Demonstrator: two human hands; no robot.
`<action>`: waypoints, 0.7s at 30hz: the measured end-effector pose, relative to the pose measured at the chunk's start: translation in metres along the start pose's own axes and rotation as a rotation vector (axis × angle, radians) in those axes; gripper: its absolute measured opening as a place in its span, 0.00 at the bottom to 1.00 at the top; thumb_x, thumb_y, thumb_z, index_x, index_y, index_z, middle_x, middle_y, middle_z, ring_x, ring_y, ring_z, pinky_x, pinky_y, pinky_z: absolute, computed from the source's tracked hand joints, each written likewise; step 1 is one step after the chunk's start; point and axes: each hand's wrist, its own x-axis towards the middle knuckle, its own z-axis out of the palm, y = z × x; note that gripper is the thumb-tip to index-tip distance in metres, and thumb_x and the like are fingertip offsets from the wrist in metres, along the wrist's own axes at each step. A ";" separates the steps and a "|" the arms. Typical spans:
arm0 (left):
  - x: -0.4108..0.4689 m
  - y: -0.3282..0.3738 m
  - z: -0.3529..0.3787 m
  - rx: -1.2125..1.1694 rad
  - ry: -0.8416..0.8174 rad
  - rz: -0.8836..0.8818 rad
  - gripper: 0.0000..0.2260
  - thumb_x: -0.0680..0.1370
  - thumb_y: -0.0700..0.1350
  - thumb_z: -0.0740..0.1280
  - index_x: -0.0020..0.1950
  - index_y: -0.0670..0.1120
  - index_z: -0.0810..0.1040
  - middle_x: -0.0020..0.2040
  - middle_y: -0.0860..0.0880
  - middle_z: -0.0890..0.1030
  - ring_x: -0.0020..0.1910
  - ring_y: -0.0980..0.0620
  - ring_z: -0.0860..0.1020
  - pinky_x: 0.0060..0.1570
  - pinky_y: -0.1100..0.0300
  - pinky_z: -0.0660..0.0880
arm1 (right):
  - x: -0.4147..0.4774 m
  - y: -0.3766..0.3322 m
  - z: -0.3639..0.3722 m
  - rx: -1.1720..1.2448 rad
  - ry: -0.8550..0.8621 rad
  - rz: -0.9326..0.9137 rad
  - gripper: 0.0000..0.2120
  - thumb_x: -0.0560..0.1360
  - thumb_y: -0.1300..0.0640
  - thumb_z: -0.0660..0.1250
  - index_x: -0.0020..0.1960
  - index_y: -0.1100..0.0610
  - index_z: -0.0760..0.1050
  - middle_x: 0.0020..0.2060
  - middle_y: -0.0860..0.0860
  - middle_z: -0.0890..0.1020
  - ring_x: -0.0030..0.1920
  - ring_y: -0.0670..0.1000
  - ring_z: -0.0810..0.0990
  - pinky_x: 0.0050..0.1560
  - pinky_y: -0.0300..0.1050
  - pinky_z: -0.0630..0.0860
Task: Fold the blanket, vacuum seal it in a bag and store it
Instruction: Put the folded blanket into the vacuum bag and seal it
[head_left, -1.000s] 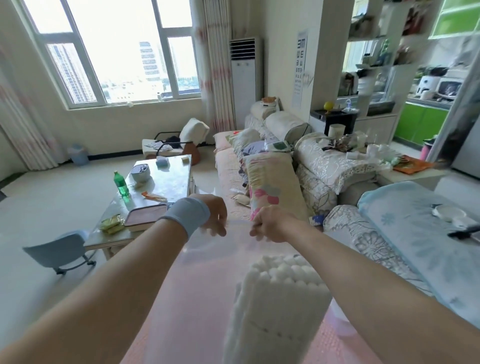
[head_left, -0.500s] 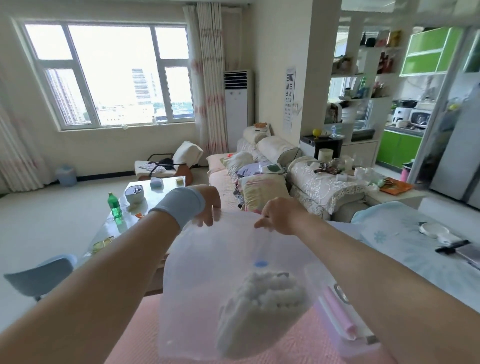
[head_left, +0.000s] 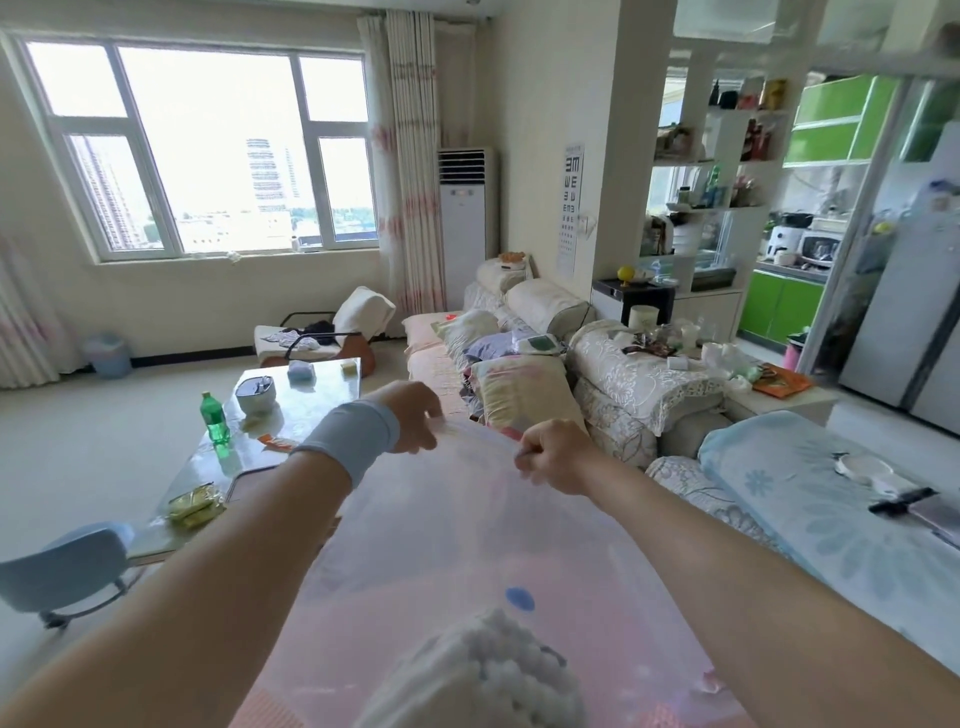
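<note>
**Bag held up by its top edge, blanket low inside**

Living room, daylight from a wide window (head_left: 208, 150) at upper left. A sofa (head_left: 639, 384) with floral covers runs up the right of centre, and a glass-topped coffee table (head_left: 322, 400) stands left of it.

Vacuum bag (head_left: 467, 519): large, translucent, milky film tinted pink by what lies behind it. It fills the lower centre of the frame. Its long axis runs from the held edge at frame centre down toward the bottom edge, widening as it nears the camera. The held edge lies roughly left to right, sloping slightly down to the right. Both lower corners are hard to trace, and I cannot tell whether the held edge is the opening.

Blanket (head_left: 493, 675): white, bobbled texture with grey patches, bunched at bottom centre. It appears to sit inside the bag and is cut off by the frame edge, so its fold state is not readable.

Left hand (head_left: 410, 415), pale blue wristband (head_left: 353, 439) on the wrist: fingers curled, pinching the bag's top edge.

Right hand (head_left: 553, 454): clenched into a fist around the same edge, fingertips hidden.

Blue round valve (head_left: 519, 598) on the film, just above the blanket.
</note>
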 end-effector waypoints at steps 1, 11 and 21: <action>0.000 -0.006 0.000 -0.067 -0.035 0.001 0.05 0.76 0.35 0.64 0.46 0.42 0.79 0.46 0.40 0.80 0.41 0.45 0.79 0.45 0.54 0.79 | 0.001 -0.001 0.001 -0.020 -0.029 0.007 0.11 0.75 0.60 0.70 0.35 0.51 0.80 0.33 0.44 0.83 0.38 0.50 0.84 0.36 0.37 0.78; 0.006 -0.024 0.015 -0.691 0.172 0.017 0.11 0.72 0.38 0.75 0.51 0.43 0.77 0.42 0.44 0.83 0.32 0.51 0.82 0.31 0.64 0.78 | 0.018 -0.045 0.004 0.290 0.014 -0.091 0.06 0.72 0.66 0.72 0.39 0.58 0.83 0.31 0.48 0.85 0.36 0.58 0.86 0.44 0.58 0.84; 0.015 -0.030 0.054 -0.773 0.072 -0.020 0.06 0.77 0.36 0.66 0.45 0.42 0.83 0.42 0.44 0.86 0.37 0.43 0.85 0.29 0.62 0.73 | 0.021 -0.053 0.002 0.027 0.205 -0.181 0.34 0.71 0.57 0.74 0.74 0.46 0.67 0.61 0.47 0.74 0.60 0.48 0.74 0.64 0.46 0.72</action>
